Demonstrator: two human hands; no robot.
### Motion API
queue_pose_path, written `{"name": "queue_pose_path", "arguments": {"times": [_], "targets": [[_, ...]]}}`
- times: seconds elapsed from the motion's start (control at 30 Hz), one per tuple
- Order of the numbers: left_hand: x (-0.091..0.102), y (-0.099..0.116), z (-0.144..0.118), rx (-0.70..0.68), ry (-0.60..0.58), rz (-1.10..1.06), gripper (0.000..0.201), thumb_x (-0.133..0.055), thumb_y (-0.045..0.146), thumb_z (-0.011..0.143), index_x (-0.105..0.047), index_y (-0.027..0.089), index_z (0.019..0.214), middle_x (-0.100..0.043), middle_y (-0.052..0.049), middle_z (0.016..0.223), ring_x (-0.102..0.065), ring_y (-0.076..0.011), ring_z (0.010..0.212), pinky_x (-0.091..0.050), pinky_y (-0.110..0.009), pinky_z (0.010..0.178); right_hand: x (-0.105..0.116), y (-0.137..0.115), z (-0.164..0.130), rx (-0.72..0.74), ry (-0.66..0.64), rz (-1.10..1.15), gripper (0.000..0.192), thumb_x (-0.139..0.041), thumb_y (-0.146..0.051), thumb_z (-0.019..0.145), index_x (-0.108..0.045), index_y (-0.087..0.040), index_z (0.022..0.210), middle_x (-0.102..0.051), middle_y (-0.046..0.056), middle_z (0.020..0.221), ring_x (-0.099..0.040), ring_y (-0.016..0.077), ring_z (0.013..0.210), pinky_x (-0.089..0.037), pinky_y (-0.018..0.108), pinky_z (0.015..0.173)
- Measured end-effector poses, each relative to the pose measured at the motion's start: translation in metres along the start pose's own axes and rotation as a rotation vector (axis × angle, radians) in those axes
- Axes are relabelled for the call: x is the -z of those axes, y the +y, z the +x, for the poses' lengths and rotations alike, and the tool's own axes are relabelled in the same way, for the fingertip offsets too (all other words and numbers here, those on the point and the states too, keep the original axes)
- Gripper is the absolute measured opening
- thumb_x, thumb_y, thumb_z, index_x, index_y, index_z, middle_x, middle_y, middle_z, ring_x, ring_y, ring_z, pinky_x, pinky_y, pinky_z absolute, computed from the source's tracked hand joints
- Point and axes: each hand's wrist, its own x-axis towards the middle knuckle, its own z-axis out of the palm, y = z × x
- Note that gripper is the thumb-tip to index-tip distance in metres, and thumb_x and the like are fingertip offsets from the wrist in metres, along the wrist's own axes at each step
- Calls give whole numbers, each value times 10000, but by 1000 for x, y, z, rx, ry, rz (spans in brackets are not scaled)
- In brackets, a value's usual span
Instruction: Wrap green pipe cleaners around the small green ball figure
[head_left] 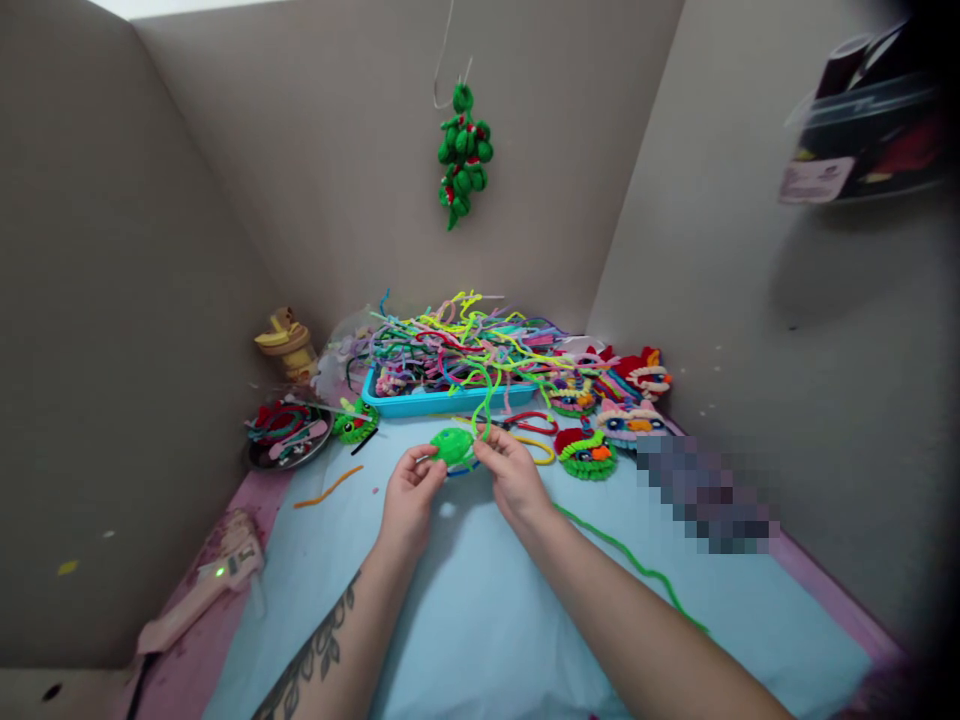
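Observation:
My left hand (411, 492) and my right hand (510, 470) meet over a light blue sheet (480, 610) and hold a small green pipe-cleaner ball (452, 445) between their fingertips. A green pipe cleaner (486, 400) rises from the ball by my right fingers. Another long green pipe cleaner (637, 565) trails on the sheet beside my right forearm.
A blue tray (442, 402) heaped with coloured pipe cleaners stands behind. Finished fuzzy figures (589, 452) lie to its right, a metal dish (289, 440) and a yellow figure (286, 342) to its left. A glue gun (217, 580) lies front left. A green bunch (463, 150) hangs on the wall.

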Motion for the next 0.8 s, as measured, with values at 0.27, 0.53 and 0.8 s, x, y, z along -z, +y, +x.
{"name": "queue_pose_path", "arguments": {"times": [0.27,0.53,0.8], "targets": [[0,2,-1,38,-70,-10,362,-745,287,598,-536,177,872,-550,54,572,-480,-71,521,-339,-180,548,4,-6,6,-31,-27,58,219,-675,-333,653,-524,-178,619,-479,-59,582,-407,90,560,-333,226,588],[1,1,1,-22,-86,140,375,-696,321,646,-535,189,959,-599,-9,760,-555,-112,652,-415,-216,625,5,-2,7,1,40,-16,239,-671,-347,641,-494,-187,629,-457,-64,576,-397,91,541,-322,221,557],[-7,0,-12,-374,43,609,316,-648,270,690,-629,232,1003,-646,-45,897,-497,-106,578,-390,-214,547,5,3,7,53,189,-97,270,-651,-401,648,-477,-195,639,-435,-53,578,-388,101,543,-316,221,524]]}}
